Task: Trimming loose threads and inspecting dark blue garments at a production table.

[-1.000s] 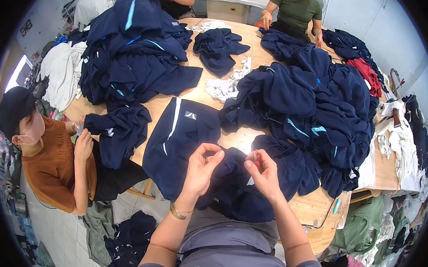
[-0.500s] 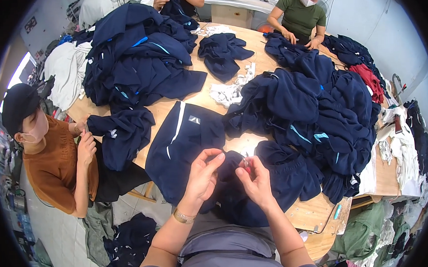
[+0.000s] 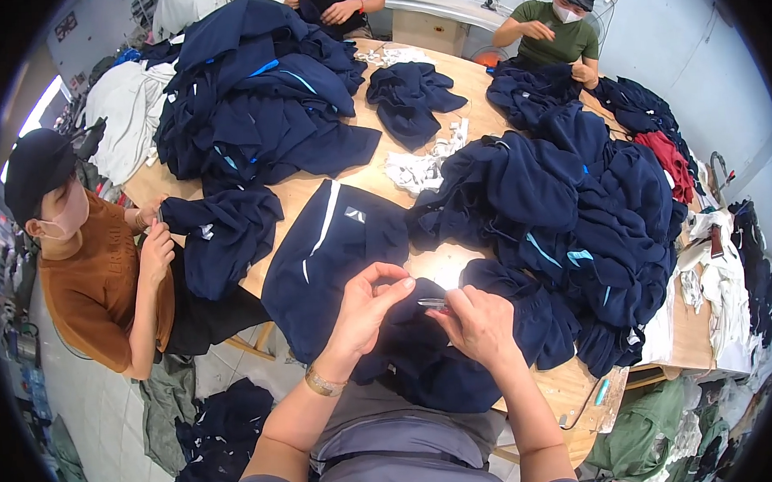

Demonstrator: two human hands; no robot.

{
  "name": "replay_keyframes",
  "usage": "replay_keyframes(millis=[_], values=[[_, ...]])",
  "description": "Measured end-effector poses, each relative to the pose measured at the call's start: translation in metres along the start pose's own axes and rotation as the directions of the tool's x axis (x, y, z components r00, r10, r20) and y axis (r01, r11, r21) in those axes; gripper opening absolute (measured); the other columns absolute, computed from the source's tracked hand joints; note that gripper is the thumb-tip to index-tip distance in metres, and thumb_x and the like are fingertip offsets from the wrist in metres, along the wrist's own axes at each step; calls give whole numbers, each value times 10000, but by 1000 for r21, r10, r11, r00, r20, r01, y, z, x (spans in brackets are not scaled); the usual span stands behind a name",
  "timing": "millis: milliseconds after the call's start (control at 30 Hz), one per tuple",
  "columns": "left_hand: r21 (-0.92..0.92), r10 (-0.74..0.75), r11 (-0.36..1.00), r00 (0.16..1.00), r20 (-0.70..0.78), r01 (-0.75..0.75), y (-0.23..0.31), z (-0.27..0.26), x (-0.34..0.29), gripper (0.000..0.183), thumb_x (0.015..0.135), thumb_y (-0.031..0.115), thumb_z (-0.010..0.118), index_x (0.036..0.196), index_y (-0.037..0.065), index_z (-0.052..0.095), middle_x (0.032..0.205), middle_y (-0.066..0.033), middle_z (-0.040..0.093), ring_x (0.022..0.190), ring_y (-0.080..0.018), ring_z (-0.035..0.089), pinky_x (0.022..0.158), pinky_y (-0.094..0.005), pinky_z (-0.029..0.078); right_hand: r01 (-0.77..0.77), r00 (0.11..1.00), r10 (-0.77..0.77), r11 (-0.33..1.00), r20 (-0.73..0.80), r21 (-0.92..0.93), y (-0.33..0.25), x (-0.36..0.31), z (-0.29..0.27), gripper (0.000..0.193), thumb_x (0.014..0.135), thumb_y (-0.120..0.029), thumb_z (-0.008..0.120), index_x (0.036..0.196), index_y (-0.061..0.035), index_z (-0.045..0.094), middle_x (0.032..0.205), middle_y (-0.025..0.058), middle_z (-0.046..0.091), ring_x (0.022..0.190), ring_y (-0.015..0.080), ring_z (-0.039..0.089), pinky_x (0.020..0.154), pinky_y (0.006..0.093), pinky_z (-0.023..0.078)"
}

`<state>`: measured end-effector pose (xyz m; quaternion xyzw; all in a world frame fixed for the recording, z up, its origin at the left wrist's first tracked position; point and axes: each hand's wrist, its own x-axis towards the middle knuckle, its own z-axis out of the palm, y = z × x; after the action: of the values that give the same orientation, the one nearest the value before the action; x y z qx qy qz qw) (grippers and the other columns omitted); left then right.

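My left hand [image 3: 365, 309] is closed in a pinch at the raised edge of a navy garment [image 3: 439, 372] that drapes over the table edge in front of me. Whether a thread is also between those fingertips is too small to tell. In my right hand [image 3: 482, 321] is a pair of thread snips [image 3: 432, 303], with metal blades pointing left toward the pinched edge and a bit of red at the grip. Beyond my left hand lies navy trousers fabric [image 3: 343, 234] with a white stripe and a small light patch.
Heaps of navy garments stand at the far left [image 3: 251, 100] and right [image 3: 574, 198] of the wooden table [image 3: 315, 192]. White scraps [image 3: 413, 171] lie between them. Co-workers sit left [image 3: 103, 270], far right [image 3: 558, 35] and at the back. A turquoise tool [image 3: 602, 392] lies at the near right.
My right hand has turned knuckles up, and the snips now point left toward my left hand. The left hand stays almost in place. At the far right, a co-worker has raised one hand.
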<state>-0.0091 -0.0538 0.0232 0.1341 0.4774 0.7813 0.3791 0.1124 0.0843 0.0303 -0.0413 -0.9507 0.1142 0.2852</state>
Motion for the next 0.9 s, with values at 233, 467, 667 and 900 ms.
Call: replay_keyframes(millis=[233, 467, 667, 900], values=[[36, -36, 999, 999, 22, 36, 2, 0, -1, 198, 808, 47, 650, 976, 6, 554, 815, -65, 645, 731, -62, 585, 684, -182, 440, 6, 1000, -6, 1000, 27, -18, 1, 2, -4, 276, 731, -328, 694, 750, -110, 526, 594, 41, 466, 478, 211, 502, 446, 314, 369], [65, -52, 997, 997, 61, 48, 2, 0, 0, 230, 800, 63, 664, 990, 5, 549, 793, -60, 637, 721, -62, 580, 665, -177, 434, 70, 996, -68, 997, 58, -34, 1, 9, -11, 287, 722, -345, 695, 750, -117, 522, 589, 34, 457, 482, 205, 502, 443, 312, 365], [134, -83, 988, 994, 72, 73, 4, 1, 2, 262, 787, 92, 687, 997, 9, 554, 741, -35, 619, 675, -47, 556, 630, -164, 410, 186, 978, -180, 982, 108, -38, 8, 15, -14, 299, 726, -365, 685, 749, -122, 513, 616, 16, 462, 501, 163, 523, 448, 294, 377], [178, -93, 981, 993, 73, 79, 9, -1, 5, 238, 798, 70, 671, 992, 10, 547, 759, -13, 626, 644, -15, 546, 602, -136, 402, 125, 987, -129, 991, 99, 46, 13, 13, -15, 278, 717, -321, 699, 738, -116, 514, 577, 27, 465, 499, 202, 510, 463, 317, 376]])
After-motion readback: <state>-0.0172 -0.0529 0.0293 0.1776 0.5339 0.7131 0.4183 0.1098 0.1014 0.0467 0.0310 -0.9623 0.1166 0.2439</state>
